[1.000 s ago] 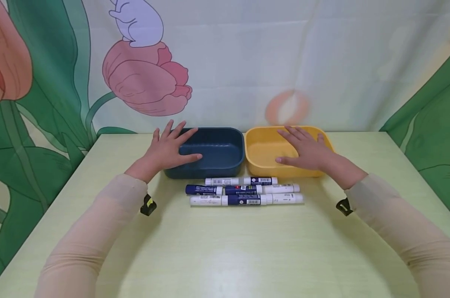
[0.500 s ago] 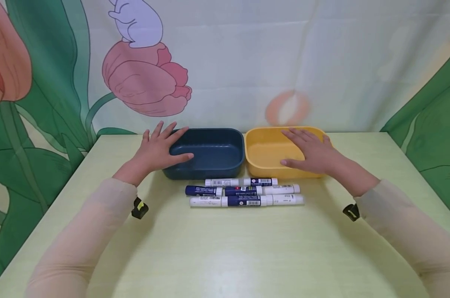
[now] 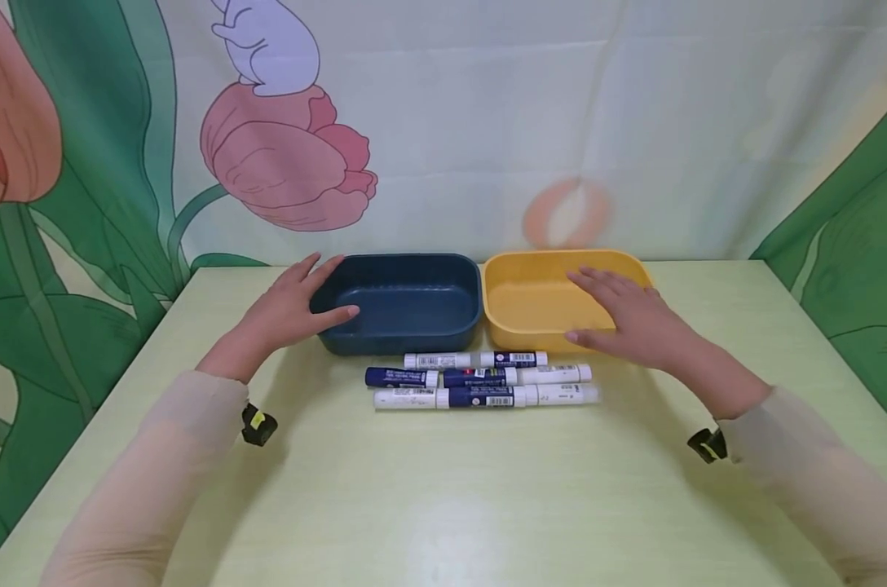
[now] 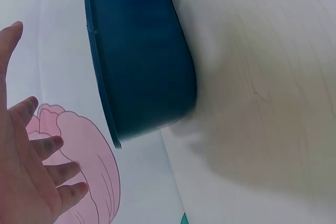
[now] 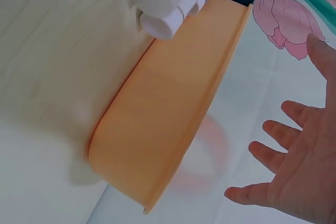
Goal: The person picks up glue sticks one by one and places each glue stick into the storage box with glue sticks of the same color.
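My left hand (image 3: 285, 304) hovers at the left end of a dark blue bin (image 3: 407, 306), fingers spread and holding nothing. In the left wrist view the fingers (image 4: 46, 147) stand apart from the bin's wall. Over the right part of a yellow bin (image 3: 531, 302) is my right hand (image 3: 630, 318), its fingers extended and empty. The right wrist view shows a gap between those fingers (image 5: 268, 153) and the yellow rim. In front of the bins lie several white and navy markers (image 3: 487, 396), laid sideways in three rows.
The two bins stand side by side at the back of the pale table (image 3: 443, 481), against a hanging cloth (image 3: 451, 122) printed with flowers. Below each sleeve sits a small black wrist device (image 3: 258, 424).
Both hands have drawn apart and back toward the person, the left to the left and the right to the right. The bins and markers stay where they were.
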The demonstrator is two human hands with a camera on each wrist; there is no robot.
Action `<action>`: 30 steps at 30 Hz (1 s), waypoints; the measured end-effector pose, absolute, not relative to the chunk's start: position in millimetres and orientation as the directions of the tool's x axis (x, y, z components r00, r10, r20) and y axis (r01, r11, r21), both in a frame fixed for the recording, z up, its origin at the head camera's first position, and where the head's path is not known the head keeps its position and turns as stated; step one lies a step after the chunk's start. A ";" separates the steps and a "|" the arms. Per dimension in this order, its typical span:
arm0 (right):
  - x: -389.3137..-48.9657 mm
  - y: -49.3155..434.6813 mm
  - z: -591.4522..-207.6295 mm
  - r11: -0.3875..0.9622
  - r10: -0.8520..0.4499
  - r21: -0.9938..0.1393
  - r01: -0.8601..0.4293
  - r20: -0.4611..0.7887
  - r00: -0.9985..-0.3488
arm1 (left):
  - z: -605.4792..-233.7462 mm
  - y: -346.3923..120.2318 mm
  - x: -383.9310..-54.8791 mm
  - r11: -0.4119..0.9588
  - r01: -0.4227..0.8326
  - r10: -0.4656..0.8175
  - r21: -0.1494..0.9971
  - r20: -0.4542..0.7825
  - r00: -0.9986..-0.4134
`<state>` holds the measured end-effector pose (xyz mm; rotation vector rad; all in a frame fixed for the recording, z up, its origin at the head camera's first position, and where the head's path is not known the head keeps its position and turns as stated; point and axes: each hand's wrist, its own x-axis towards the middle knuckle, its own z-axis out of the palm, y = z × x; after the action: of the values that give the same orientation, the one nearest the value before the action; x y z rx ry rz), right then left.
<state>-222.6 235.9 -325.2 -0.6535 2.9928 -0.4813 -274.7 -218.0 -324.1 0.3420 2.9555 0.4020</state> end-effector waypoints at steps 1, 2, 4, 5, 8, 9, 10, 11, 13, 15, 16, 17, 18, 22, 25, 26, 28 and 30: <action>-221.0 236.7 -326.3 0.855 -0.416 -0.326 -0.403 0.030 -0.909 | -324.5 -218.9 -274.1 0.935 0.197 0.239 0.296 -0.112 -0.965; -219.6 237.4 -327.3 0.847 -0.418 -0.349 -0.402 0.032 -0.908 | -325.2 -220.1 -273.8 0.931 0.192 0.238 0.311 -0.117 -0.964; -216.2 239.3 -328.7 0.830 -0.419 -0.393 -0.397 0.030 -0.907 | -326.6 -222.1 -273.6 0.918 0.189 0.243 0.348 -0.119 -0.963; -214.4 240.1 -329.1 0.822 -0.419 -0.413 -0.392 0.029 -0.908 | -327.2 -223.0 -273.5 0.910 0.188 0.246 0.370 -0.117 -0.962; -208.5 241.8 -330.2 0.809 -0.409 -0.454 -0.373 0.019 -0.912 | -329.1 -227.3 -274.0 0.882 0.192 0.261 0.431 -0.106 -0.960; -206.4 242.2 -330.9 0.806 -0.408 -0.462 -0.370 0.020 -0.913 | -329.7 -228.8 -274.3 0.873 0.187 0.261 0.449 -0.106 -0.960; -204.3 242.4 -331.9 0.803 -0.408 -0.467 -0.370 0.021 -0.913 | -330.1 -230.2 -274.5 0.866 0.180 0.258 0.467 -0.108 -0.960; -201.9 242.5 -332.9 0.801 -0.408 -0.472 -0.368 0.020 -0.913 | -330.7 -231.8 -274.9 0.859 0.170 0.253 0.484 -0.111 -0.961; -197.2 242.7 -335.7 0.794 -0.415 -0.479 -0.373 0.020 -0.909 | -332.5 -235.1 -275.9 0.849 0.146 0.238 0.508 -0.120 -0.964; -192.6 242.6 -338.1 0.791 -0.427 -0.475 -0.386 0.022 -0.904 | -334.7 -238.1 -277.1 0.839 0.120 0.222 0.530 -0.133 -0.966; -190.1 242.6 -339.0 0.791 -0.433 -0.470 -0.392 0.022 -0.901 | -336.0 -239.6 -277.5 0.833 0.110 0.218 0.542 -0.138 -0.966; -187.7 242.5 -339.7 0.791 -0.439 -0.465 -0.398 0.023 -0.898 | -337.5 -241.3 -278.1 0.827 0.094 0.210 0.554 -0.149 -0.966; -185.6 242.3 -340.4 0.790 -0.445 -0.460 -0.404 0.023 -0.895 | -339.0 -242.9 -278.6 0.821 0.077 0.202 0.565 -0.162 -0.966; -177.7 241.3 -340.5 0.796 -0.453 -0.441 -0.413 0.018 -0.891 | -343.6 -247.5 -279.6 0.775 0.002 0.181 0.632 -0.219 -0.959; -174.0 240.3 -341.1 0.801 -0.455 -0.431 -0.416 0.013 -0.890 | -346.1 -249.0 -279.9 0.735 -0.044 0.175 0.677 -0.251 -0.952; -173.1 239.8 -341.7 0.805 -0.453 -0.427 -0.413 0.008 -0.891 | -346.9 -249.5 -280.1 0.722 -0.057 0.173 0.689 -0.260 -0.950; -171.8 238.3 -343.2 0.815 -0.446 -0.417 -0.401 -0.010 -0.895 | -348.7 -250.0 -280.4 0.695 -0.077 0.176 0.715 -0.273 -0.946; -170.9 237.1 -346.0 0.819 -0.446 -0.410 -0.401 -0.017 -0.895 | -351.2 -250.8 -280.9 0.655 -0.100 0.186 0.749 -0.289 -0.939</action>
<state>-170.9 237.1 -346.0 -0.6752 2.8891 -0.6130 -280.9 -250.8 -351.2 0.0679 2.5337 1.1766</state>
